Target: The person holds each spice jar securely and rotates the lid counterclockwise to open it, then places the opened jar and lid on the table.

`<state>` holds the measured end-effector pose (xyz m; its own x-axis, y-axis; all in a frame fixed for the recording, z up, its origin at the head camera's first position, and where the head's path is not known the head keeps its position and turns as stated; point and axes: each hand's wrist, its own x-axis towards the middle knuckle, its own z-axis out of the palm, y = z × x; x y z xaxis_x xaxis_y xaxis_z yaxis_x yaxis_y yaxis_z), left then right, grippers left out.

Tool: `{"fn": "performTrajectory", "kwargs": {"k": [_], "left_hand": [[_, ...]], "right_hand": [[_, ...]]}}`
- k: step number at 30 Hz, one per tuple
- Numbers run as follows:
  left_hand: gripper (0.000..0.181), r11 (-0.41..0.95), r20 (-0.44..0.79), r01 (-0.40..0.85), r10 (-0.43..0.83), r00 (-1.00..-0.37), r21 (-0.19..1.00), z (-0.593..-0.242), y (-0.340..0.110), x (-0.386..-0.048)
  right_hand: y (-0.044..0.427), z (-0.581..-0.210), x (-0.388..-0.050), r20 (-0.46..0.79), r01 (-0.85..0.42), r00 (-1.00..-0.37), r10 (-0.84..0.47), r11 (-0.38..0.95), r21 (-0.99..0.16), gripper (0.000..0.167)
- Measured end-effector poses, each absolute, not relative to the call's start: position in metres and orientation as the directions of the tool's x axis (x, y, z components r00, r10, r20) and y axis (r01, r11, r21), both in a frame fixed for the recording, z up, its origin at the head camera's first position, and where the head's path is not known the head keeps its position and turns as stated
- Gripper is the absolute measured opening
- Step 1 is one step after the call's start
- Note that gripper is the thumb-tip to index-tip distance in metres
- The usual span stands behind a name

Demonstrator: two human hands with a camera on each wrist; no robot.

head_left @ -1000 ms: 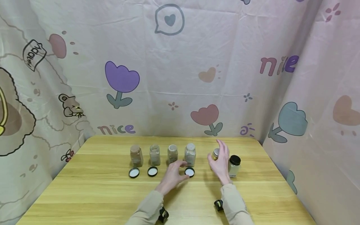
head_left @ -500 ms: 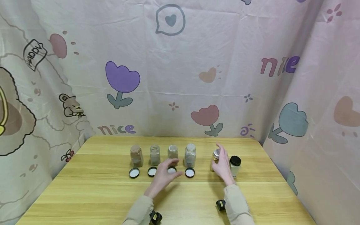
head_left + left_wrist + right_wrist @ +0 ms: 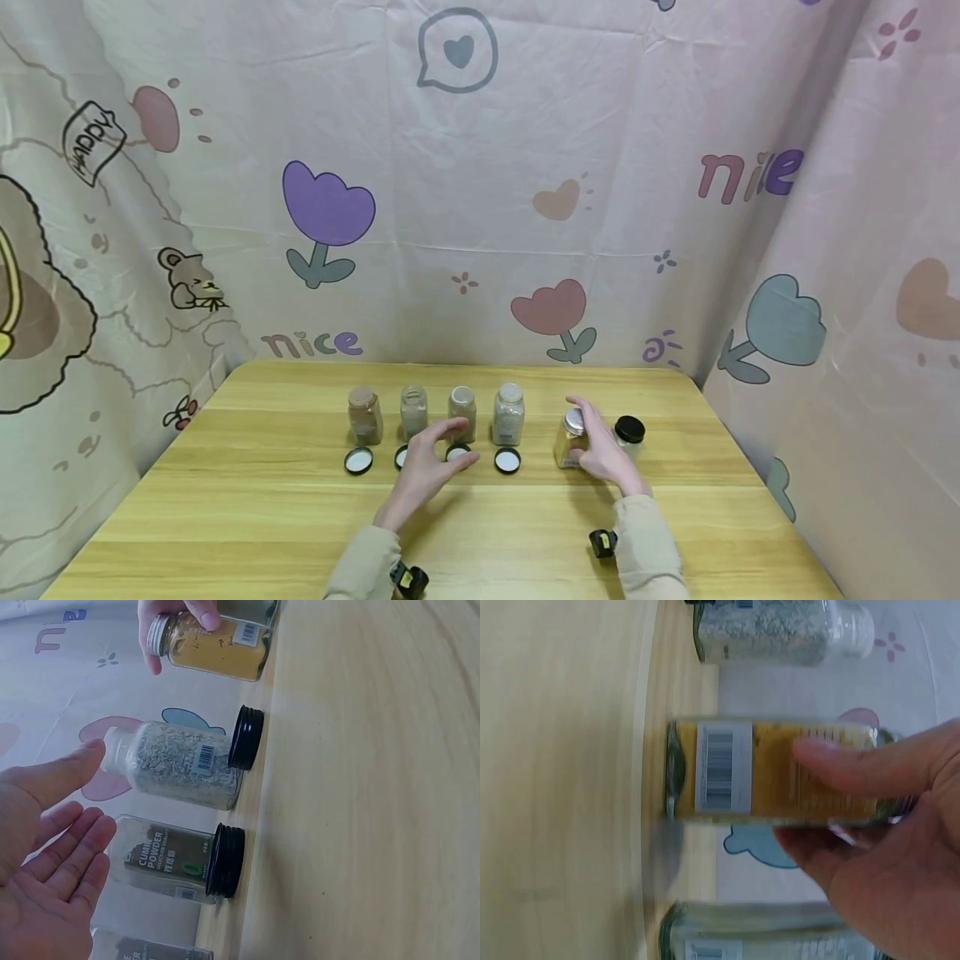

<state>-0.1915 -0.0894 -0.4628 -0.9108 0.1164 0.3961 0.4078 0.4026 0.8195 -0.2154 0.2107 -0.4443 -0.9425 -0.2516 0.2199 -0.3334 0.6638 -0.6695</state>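
Note:
My right hand grips a glass spice jar of yellow-orange powder with a silver top, thumb across its labelled front. The jar is upright; I cannot tell whether its base touches the table. My left hand is held in the air with thumb and fingers spread apart, holding nothing. Behind it stand a cumin powder jar and a jar of pale flakes. Black lids lie in front of the jars, white inside up, one just beyond my left fingertips.
Two more jars without black lids, one brown and one greyish, stand at the left of the row. To the right is a jar with a black lid, partly behind my right hand. A printed curtain hangs behind the wooden table.
My left hand has drawn back leftward from a black lid, which now lies before the third jar. My right hand has closed around the yellow-orange jar and brought it slightly nearer and leftward.

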Motion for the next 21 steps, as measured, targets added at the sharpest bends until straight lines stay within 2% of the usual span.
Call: {"fn": "performTrajectory", "kwargs": {"k": [6,11,21], "left_hand": [[0.051,0.4,0.407,0.416,0.114,-0.906,0.817,-0.463,-0.091,-0.191],[0.05,0.393,0.411,0.419,0.109,-0.905,0.818,-0.463,-0.092,-0.192],[0.05,0.375,0.399,0.413,0.119,-0.909,0.83,-0.462,-0.093,-0.192]], "right_hand": [[0.219,-0.441,-0.215,0.2,-0.368,-0.925,-0.324,0.626,-0.688,0.087],[0.219,-0.441,-0.216,0.203,-0.442,-0.879,-0.432,0.576,-0.687,0.085],[0.193,-0.443,-0.215,0.196,-0.517,-0.813,-0.549,0.525,-0.676,0.081]]}}
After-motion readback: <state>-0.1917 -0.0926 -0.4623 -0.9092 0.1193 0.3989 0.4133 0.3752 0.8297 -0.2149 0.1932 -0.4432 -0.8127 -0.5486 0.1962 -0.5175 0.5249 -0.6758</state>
